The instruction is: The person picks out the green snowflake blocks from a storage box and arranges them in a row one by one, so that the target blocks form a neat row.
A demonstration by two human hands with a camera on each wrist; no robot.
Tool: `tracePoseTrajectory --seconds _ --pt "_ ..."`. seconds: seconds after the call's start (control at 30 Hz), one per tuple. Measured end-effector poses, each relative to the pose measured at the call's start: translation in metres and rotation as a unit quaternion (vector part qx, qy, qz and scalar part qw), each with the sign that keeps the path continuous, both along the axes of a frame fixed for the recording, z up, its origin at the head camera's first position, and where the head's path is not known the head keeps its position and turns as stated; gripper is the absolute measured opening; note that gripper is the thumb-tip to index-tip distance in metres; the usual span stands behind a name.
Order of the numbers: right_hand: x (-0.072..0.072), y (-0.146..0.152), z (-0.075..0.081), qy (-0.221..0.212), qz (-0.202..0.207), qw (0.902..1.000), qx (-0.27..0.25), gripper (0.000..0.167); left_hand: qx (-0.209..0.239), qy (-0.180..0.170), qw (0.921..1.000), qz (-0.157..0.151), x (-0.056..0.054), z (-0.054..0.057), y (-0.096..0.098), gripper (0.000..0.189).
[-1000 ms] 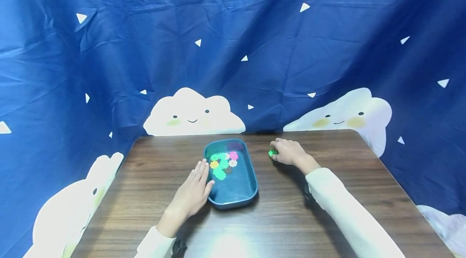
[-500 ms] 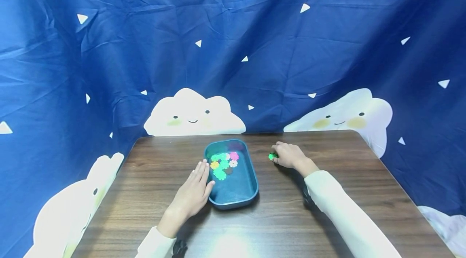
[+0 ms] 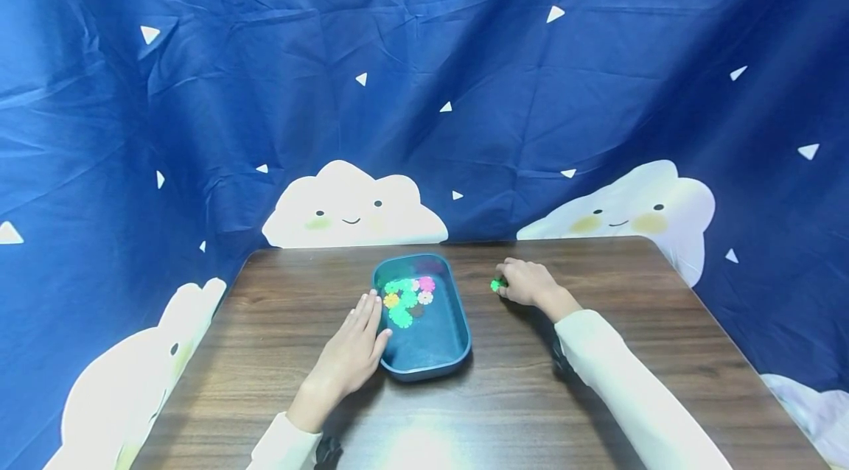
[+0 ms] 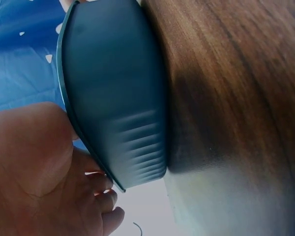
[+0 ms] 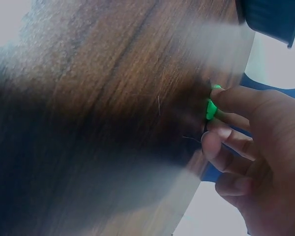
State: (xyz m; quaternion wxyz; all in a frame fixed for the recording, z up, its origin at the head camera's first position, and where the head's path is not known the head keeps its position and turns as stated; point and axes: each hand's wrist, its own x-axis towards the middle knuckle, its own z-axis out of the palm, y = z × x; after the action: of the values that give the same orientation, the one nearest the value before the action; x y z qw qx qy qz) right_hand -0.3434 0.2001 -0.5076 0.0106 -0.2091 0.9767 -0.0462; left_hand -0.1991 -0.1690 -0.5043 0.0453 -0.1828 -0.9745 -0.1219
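Right of centre, I watched the right hand (image 3: 530,283) pinch a green piece (image 3: 495,284) — left of centre, the left hand (image 3: 350,348), straight-fingered, touched the blue tray (image 3: 432,343) along its rim.

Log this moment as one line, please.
left hand: touches tray | right hand: pinches green piece outside tray | inside tray: colorful flower-shaped pieces

Head view aimed forward, down over surface (image 3: 517,396); tray (image 3: 431,345) shared by wrist close-ups: left's upper centre-left, right's upper-right corner.
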Motion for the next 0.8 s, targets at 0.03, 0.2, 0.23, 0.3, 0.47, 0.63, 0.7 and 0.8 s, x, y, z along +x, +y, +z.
tracePoseTrajectory --seconds 0.03,0.2,0.23,0.3,0.47,0.63,0.7,0.8 --pt "0.000 0.000 0.000 -0.001 -0.001 1.0000 0.001 0.020 0.001 0.000 1.0000 0.000 0.000 0.000 0.000 0.066" --pt "0.000 -0.001 0.005 0.005 0.000 1.0000 -0.005 0.031 0.006 0.002 1.0000 -0.001 0.000 0.001 0.000 0.067" --pt "0.000 -0.002 0.007 0.006 0.001 1.0000 -0.007 0.033 0.007 0.003 1.0000 -0.001 0.001 0.000 0.000 0.067" --pt "0.001 -0.004 0.010 0.011 0.002 0.9999 -0.011 0.034 0.008 0.004 1.0000 0.000 0.001 0.000 0.000 0.067" --pt "0.002 -0.016 0.022 0.033 0.022 0.9990 -0.020 0.016 0.007 0.002 1.0000 -0.001 0.001 0.000 0.000 0.066" --pt "0.007 -0.036 0.037 0.074 0.051 0.9953 -0.035 0.010 0.001 0.007 1.0000 -0.004 0.000 0.002 0.000 0.066" --pt "0.008 -0.045 0.042 0.087 0.064 0.9934 -0.040 0.010 0.000 0.010 0.9999 -0.004 -0.001 0.003 0.000 0.067" --pt "0.010 -0.058 0.050 0.099 0.081 0.9907 -0.047 0.009 0.001 0.017 0.9998 -0.005 -0.002 0.002 0.000 0.067"
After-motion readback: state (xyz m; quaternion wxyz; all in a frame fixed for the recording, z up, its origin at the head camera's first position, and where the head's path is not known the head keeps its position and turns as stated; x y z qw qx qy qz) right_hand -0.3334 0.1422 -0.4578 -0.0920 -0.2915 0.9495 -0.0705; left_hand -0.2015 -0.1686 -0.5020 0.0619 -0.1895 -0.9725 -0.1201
